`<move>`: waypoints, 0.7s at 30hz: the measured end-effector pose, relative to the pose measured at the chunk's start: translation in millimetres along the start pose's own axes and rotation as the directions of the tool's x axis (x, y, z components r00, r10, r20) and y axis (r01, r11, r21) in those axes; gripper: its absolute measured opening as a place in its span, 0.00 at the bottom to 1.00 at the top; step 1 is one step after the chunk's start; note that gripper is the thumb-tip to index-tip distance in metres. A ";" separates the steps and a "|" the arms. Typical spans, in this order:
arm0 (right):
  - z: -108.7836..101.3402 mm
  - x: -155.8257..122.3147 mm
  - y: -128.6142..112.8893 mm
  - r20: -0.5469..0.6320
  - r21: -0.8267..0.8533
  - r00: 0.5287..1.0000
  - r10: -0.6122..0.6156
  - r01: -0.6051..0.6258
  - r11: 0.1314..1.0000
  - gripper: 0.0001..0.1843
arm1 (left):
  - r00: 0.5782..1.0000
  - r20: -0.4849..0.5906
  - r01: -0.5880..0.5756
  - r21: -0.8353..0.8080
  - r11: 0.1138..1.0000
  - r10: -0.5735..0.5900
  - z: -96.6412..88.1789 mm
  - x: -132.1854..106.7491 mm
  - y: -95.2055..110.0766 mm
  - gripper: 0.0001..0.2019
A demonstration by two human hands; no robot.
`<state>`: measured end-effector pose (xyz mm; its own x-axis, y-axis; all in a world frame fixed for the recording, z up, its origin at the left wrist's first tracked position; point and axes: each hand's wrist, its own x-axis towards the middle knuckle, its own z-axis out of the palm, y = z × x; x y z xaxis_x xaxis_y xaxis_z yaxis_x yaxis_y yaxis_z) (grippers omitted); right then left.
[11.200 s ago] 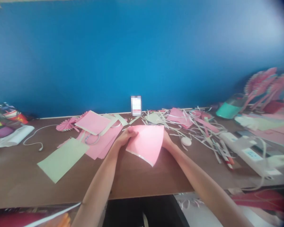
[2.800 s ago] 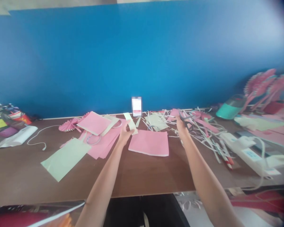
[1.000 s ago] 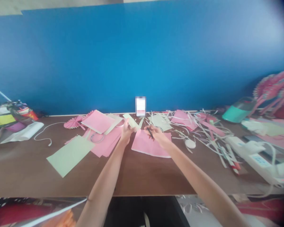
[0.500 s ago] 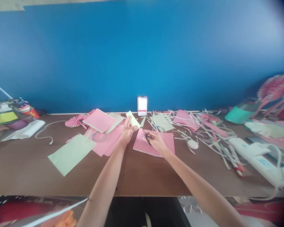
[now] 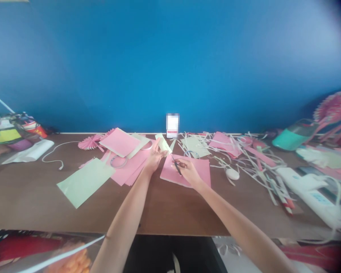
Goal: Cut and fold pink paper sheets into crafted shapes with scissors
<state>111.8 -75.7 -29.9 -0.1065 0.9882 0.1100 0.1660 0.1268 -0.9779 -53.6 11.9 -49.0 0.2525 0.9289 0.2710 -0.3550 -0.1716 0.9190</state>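
My left hand [image 5: 155,156] is closed on a small pale green piece of paper [image 5: 164,144], held up over the middle of the table. Dark-handled scissors [image 5: 176,167] are in my right hand [image 5: 188,170], their blades pointing at the paper's lower right corner; whether they touch it is too small to tell. Below my right hand lies a pink sheet [image 5: 170,176]. Left of my left hand are more pink sheets [image 5: 123,174], a pale green sheet [image 5: 85,182] and a pleated pink paper fan [image 5: 91,142].
A phone with a blurred screen [image 5: 172,126] stands against the blue wall. Paper strips [image 5: 252,170] litter the right side around a white mouse-shaped object [image 5: 232,174]. A white power strip [image 5: 309,193] and a green container [image 5: 290,139] sit far right; a white cable [image 5: 52,160] lies left.
The green paper in my left hand has tilted and shifted slightly right. My right hand stays nearly in place with the scissors. The whole view has shifted a little.
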 end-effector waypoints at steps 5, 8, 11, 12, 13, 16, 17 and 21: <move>0.5 -0.6 1.5 0.011 0.012 1.000 0.017 -0.018 1.000 0.20 | 1.000 -0.005 0.005 -0.007 1.000 -0.005 0.6 -1.1 0.9 0.42; 0.6 -1.3 2.1 0.014 0.010 1.000 0.017 -0.017 1.000 0.20 | 1.000 -0.007 0.003 -0.011 1.000 -0.003 0.4 -1.3 0.8 0.41; 0.6 -1.1 3.2 0.016 0.004 1.000 0.021 -0.021 1.000 0.21 | 1.000 -0.009 0.001 -0.014 1.000 -0.002 0.4 -1.2 0.5 0.42; 0.7 -0.9 3.6 0.016 0.002 1.000 0.022 -0.023 1.000 0.21 | 1.000 -0.010 0.001 -0.017 1.000 -0.001 0.4 -1.2 0.4 0.42; 0.9 -0.7 3.9 0.013 0.002 1.000 0.023 -0.023 1.000 0.21 | 1.000 -0.013 0.001 -0.021 1.000 -0.001 0.5 -1.3 0.4 0.43; 1.4 -0.9 4.1 0.002 -0.001 1.000 0.018 -0.018 1.000 0.20 | 1.000 -0.027 0.008 -0.031 0.999 -0.008 1.2 -1.7 0.8 0.42; 1.6 -1.2 3.8 -0.001 -0.004 1.000 0.015 -0.015 1.000 0.20 | 0.999 -0.031 0.010 -0.032 0.999 -0.011 1.4 -1.9 1.1 0.42; 1.5 -3.0 1.7 -0.005 -0.012 1.000 0.008 -0.008 1.000 0.19 | 0.999 -0.038 0.012 -0.036 0.999 -0.013 2.1 -2.6 2.6 0.41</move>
<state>110.9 -78.5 -32.1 -0.1004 0.9896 0.1027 0.1787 0.1195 -0.9766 -53.3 8.3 -46.7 0.2231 0.9427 0.2482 -0.3844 -0.1489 0.9111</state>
